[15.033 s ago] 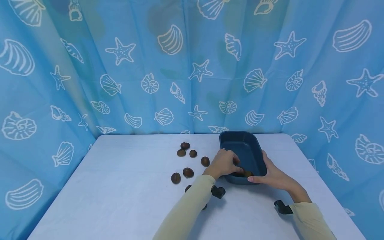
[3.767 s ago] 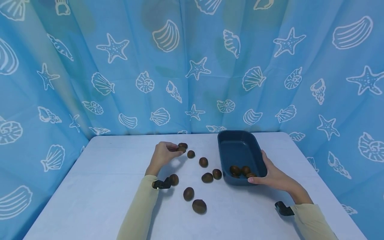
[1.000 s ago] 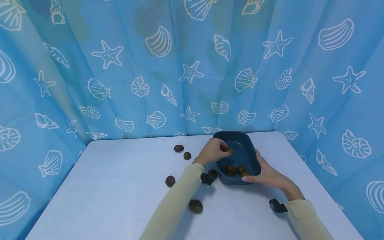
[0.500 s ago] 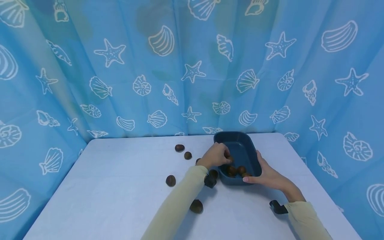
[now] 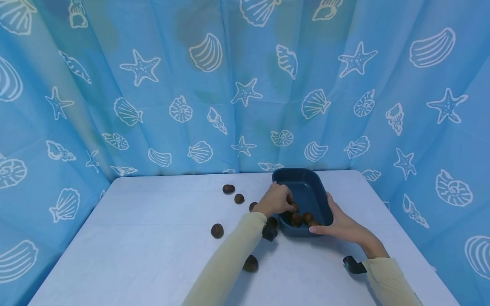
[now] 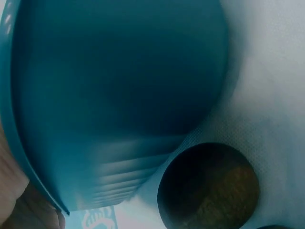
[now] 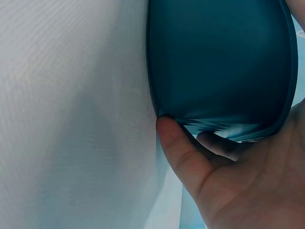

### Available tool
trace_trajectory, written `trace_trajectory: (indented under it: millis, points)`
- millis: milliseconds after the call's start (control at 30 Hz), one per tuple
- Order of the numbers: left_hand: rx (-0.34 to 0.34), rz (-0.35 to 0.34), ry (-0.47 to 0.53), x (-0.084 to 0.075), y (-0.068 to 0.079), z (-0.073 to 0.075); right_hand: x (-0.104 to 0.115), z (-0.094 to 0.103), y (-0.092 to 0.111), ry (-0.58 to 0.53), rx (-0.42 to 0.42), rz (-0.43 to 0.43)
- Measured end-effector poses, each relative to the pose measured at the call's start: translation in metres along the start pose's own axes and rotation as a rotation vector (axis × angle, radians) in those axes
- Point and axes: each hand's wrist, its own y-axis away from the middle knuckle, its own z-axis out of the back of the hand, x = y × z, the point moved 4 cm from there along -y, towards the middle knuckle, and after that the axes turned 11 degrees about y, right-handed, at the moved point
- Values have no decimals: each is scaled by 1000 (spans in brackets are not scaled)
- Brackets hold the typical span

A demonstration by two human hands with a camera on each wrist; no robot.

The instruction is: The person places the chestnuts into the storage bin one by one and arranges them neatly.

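Observation:
My left hand (image 5: 274, 199) reaches over the left wall of a dark blue rectangular tub (image 5: 306, 193), its fingers pinching a chestnut (image 5: 294, 207) low inside. Several chestnuts (image 5: 296, 219) lie together at the tub's near end. With thumb on the near rim and fingers along the right side, my right hand (image 5: 346, 225) grips the tub; the right wrist view shows that hand (image 7: 257, 186) against the tub's outer wall (image 7: 219, 62). One chestnut (image 6: 209, 186) sits on the cloth just outside the tub in the left wrist view.
Loose chestnuts are spread left of the tub: two at the back (image 5: 228, 189), one farther left (image 5: 217, 230), one in front (image 5: 250, 264) partly behind the left sleeve. White cloth covers the table (image 5: 134, 238). A blue shell-print curtain (image 5: 237, 119) hangs behind.
Since a second ago, my left hand has lowered the chestnut toward the others in the tub's near end. Earlier it was picking at the back-left chestnuts. The right hand keeps its grip.

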Motion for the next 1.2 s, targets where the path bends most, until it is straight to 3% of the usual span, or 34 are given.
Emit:
trace_trajectory:
  millis: [433,533,667,900,1200]
  points:
    - [29,8,-88,-1,2,-1,4,-2,0,-10,2,-8]
    - [22,4,-54,-1,5,0,5,-3,0,-15,-6,8]
    - [-16,-13,95,2,15,6,5,-4,0,-14,-1,7]
    - [-158,-5,365,13,42,43,5,-2,2,4,11,-11]
    - [-420,51,468,53,93,101,3,1,1,11,2,-3]
